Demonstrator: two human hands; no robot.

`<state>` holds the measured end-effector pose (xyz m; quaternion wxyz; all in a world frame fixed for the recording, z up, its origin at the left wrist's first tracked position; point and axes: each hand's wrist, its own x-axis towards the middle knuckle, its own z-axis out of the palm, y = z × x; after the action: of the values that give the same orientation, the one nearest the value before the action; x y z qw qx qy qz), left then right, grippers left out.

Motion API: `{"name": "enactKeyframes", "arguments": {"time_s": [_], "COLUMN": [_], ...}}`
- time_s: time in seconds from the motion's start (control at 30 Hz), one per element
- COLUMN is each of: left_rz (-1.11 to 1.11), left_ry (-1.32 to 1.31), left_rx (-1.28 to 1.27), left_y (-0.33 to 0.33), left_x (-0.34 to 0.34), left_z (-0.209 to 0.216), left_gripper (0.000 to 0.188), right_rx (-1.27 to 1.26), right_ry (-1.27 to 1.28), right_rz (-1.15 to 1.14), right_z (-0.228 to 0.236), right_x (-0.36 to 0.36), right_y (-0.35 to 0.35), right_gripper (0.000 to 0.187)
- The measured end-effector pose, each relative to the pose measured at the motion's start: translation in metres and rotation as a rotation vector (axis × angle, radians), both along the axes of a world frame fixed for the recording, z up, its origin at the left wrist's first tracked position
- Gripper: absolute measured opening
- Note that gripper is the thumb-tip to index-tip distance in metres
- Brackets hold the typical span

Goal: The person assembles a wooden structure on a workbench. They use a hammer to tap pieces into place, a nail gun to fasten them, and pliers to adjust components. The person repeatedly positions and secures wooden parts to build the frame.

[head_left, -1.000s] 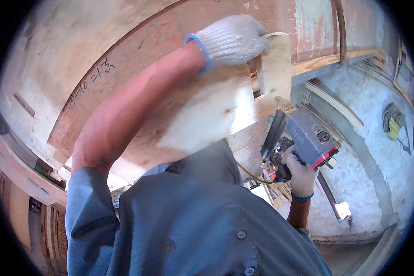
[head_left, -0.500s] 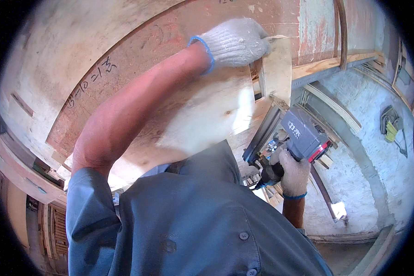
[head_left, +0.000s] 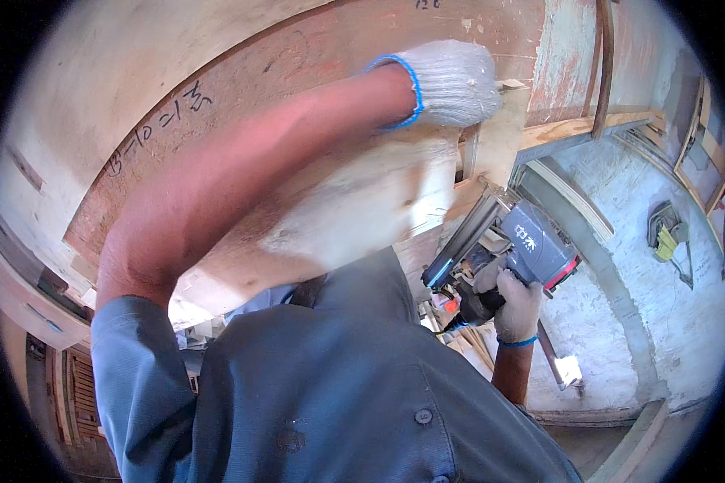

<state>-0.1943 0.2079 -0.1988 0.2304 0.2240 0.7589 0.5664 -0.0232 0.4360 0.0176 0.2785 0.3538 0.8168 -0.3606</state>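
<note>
- while the gloved left hand (head_left: 451,80) presses the small plywood piece (head_left: 499,137) flat against the big board (head_left: 314,217), it should stay clear of the tool's nose.
- the right hand (head_left: 514,302), wrapped tight round the grey nail gun (head_left: 511,249), should seat its tip squarely at the piece's lower edge before firing.

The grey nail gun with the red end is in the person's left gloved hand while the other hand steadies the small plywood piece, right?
Not quite. The head view shows the grey nail gun with the red end in the right gloved hand; the left gloved hand steadies the small plywood piece.
</note>
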Motion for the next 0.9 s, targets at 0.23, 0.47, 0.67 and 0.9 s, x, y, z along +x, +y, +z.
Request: {"name": "enactKeyframes", "arguments": {"time_s": [0.23, 0.47, 0.67, 0.9], "left_rz": [0.032, 0.036, 0.051, 0.007], "left_ry": [-0.019, -0.053, -0.069, -0.053], "left_rx": [-0.014, 0.006, -0.021, -0.008], "left_y": [-0.002, 0.001, 0.002, -0.003], "left_x": [0.0, 0.0, 0.004, 0.0], "left_z": [0.017, 0.019, 0.015, 0.013], "left_gripper": [0.039, 0.037, 0.039, 0.041], "right_rx": [0.006, 0.042, 0.098, 0.095], "right_ry": [0.027, 0.095, 0.018, 0.008], "right_rz": [-0.011, -0.052, 0.0, -0.063], "right_z": [0.0, 0.009, 0.003, 0.0], "right_x": [0.009, 0.009, 0.003, -0.001], "right_y": [0.017, 0.001, -0.013, -0.02], "right_gripper": [0.02, 0.019, 0.017, 0.011]}}
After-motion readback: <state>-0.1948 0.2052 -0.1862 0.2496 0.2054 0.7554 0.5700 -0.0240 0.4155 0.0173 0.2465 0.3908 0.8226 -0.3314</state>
